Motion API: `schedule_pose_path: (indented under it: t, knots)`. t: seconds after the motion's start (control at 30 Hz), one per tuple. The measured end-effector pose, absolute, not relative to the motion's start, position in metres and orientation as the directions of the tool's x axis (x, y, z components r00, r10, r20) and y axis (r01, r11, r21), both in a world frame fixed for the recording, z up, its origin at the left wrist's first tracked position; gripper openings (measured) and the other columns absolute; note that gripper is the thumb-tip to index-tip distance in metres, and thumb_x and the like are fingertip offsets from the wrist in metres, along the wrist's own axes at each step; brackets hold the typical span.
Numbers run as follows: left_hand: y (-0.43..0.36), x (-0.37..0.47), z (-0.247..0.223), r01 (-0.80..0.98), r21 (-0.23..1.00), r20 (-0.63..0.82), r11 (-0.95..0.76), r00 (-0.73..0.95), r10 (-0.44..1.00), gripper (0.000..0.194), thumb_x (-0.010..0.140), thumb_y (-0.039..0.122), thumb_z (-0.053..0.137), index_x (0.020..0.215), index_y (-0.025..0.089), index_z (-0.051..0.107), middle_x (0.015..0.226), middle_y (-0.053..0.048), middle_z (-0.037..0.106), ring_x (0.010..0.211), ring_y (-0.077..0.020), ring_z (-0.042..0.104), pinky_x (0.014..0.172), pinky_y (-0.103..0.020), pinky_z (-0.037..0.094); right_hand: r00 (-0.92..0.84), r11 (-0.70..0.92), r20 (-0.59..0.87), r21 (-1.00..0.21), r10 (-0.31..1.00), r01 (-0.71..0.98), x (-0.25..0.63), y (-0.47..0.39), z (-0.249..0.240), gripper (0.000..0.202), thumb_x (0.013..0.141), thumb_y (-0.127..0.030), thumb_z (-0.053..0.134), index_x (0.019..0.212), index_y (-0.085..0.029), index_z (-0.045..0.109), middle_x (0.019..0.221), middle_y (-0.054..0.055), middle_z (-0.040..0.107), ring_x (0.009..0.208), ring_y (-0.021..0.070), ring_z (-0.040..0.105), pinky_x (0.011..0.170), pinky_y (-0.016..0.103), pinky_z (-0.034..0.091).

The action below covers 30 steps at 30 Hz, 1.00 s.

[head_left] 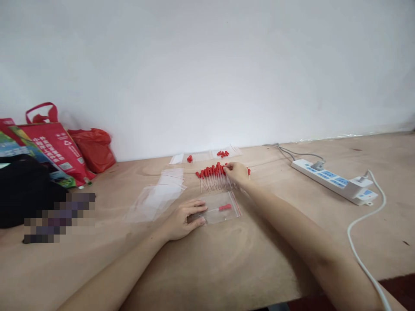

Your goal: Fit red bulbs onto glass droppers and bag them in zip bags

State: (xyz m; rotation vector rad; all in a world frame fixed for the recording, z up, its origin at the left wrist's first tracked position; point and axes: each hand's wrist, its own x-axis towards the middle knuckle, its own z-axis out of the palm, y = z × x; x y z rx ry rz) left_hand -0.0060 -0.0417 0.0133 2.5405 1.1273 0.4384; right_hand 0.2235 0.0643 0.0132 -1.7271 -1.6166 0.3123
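My left hand lies at the left end of a clear zip bag, thumb and fingers apart with the tips on the plastic. In that bag is one dropper with a red rubber bulb; its tube points toward my left hand. Farther back, a row of red-bulbed droppers lies side by side, clear tubes toward me. My right hand is at the right part of this row, thumb and forefinger closed on the red bulb of a dropper. The hand hides part of the row.
Left of the row lies a stack of clear bags. Near the wall are more bags and small red bulbs. A white power strip with a cable is on the right. Shopping bags and a black bag stand left.
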Motion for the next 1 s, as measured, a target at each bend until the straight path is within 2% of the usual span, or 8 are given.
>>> schedule_pose_path:
  t: [0.2, 0.37, 0.47, 0.57, 0.63, 0.77, 0.83, 1.0]
  knots:
    - [-0.043, -0.008, 0.016, 0.679, 0.429, 0.102, -0.596, 0.619, 0.779, 0.038, 0.078, 0.037, 0.053, 0.113, 0.022, 0.056, 0.123, -0.006, 0.051, 0.116, -0.0217, 0.043, 0.098, -0.040, 0.033, 0.287, -0.063, 0.297, -0.587, 0.911, 0.807, 0.195, 0.094, 0.021, 0.031, 0.072, -0.036, 0.052, 0.091, -0.017, 0.065, 0.102, 0.014, 0.059, 0.104, 0.0279, 0.046, 0.087, 0.042, 0.028]
    - [-0.043, -0.010, 0.011, 0.671, 0.448, 0.104, -0.590, 0.617, 0.780, 0.039, 0.077, 0.038, 0.054, 0.113, 0.022, 0.055, 0.123, -0.007, 0.051, 0.116, -0.0220, 0.042, 0.098, -0.040, 0.032, 0.354, -0.109, 0.247, -0.663, 0.902, 0.741, 0.190, 0.105, 0.016, 0.028, 0.067, -0.035, 0.055, 0.082, -0.014, 0.067, 0.101, 0.016, 0.058, 0.105, 0.0323, 0.043, 0.085, 0.047, 0.029]
    - [-0.044, -0.010, 0.012, 0.666, 0.458, 0.110, -0.589, 0.615, 0.781, 0.040, 0.077, 0.038, 0.053, 0.114, 0.023, 0.055, 0.123, -0.006, 0.051, 0.116, -0.0218, 0.043, 0.098, -0.040, 0.032, 0.353, -0.073, 0.242, -0.726, 0.904, 0.684, 0.199, 0.105, 0.023, 0.026, 0.068, -0.038, 0.054, 0.077, -0.017, 0.066, 0.091, 0.011, 0.062, 0.095, 0.0275, 0.050, 0.081, 0.042, 0.034]
    - [-0.045, -0.010, 0.015, 0.669, 0.442, 0.109, -0.597, 0.621, 0.776, 0.042, 0.077, 0.038, 0.053, 0.116, 0.021, 0.053, 0.123, -0.006, 0.051, 0.116, -0.0216, 0.042, 0.098, -0.040, 0.032, 0.314, 0.019, 0.270, -0.785, 0.910, 0.619, 0.219, 0.097, 0.034, 0.030, 0.075, -0.042, 0.044, 0.079, -0.017, 0.061, 0.082, 0.005, 0.063, 0.077, 0.0167, 0.057, 0.070, 0.029, 0.041]
    - [-0.045, -0.008, 0.017, 0.674, 0.427, 0.110, -0.602, 0.622, 0.775, 0.043, 0.077, 0.038, 0.053, 0.117, 0.021, 0.052, 0.123, -0.006, 0.051, 0.116, -0.0212, 0.043, 0.098, -0.039, 0.032, 0.306, 0.102, 0.302, -0.842, 0.903, 0.529, 0.236, 0.086, 0.036, 0.033, 0.079, -0.042, 0.038, 0.081, -0.016, 0.057, 0.078, 0.004, 0.063, 0.065, 0.0117, 0.056, 0.060, 0.023, 0.042]
    - [-0.046, -0.006, 0.021, 0.683, 0.408, 0.114, -0.606, 0.621, 0.776, 0.043, 0.077, 0.037, 0.052, 0.117, 0.020, 0.051, 0.123, -0.007, 0.052, 0.115, -0.0210, 0.044, 0.097, -0.039, 0.033, 0.383, 0.282, 0.318, -0.948, 0.867, 0.147, 0.269, 0.052, 0.018, 0.030, 0.073, -0.045, 0.048, 0.078, -0.016, 0.049, 0.063, 0.000, 0.057, 0.049, 0.0100, 0.051, 0.047, 0.022, 0.039]
    - [-0.047, -0.005, 0.022, 0.683, 0.403, 0.119, -0.610, 0.621, 0.775, 0.043, 0.077, 0.037, 0.052, 0.117, 0.021, 0.051, 0.122, -0.006, 0.052, 0.115, -0.0208, 0.044, 0.097, -0.039, 0.034, 0.422, 0.286, 0.284, -0.956, 0.861, 0.060, 0.279, 0.035, 0.002, 0.027, 0.071, -0.043, 0.051, 0.074, -0.017, 0.047, 0.054, -0.003, 0.053, 0.048, 0.0100, 0.051, 0.048, 0.022, 0.040]
    - [-0.046, -0.008, 0.017, 0.689, 0.398, 0.133, -0.606, 0.610, 0.781, 0.043, 0.077, 0.038, 0.052, 0.118, 0.023, 0.051, 0.123, -0.005, 0.051, 0.116, -0.0206, 0.043, 0.098, -0.040, 0.033, 0.439, 0.174, 0.078, -0.968, 0.895, -0.183, 0.279, 0.010, -0.020, 0.019, 0.073, -0.035, 0.052, 0.069, -0.018, 0.047, 0.054, -0.004, 0.051, 0.044, 0.0076, 0.048, 0.044, 0.020, 0.040]
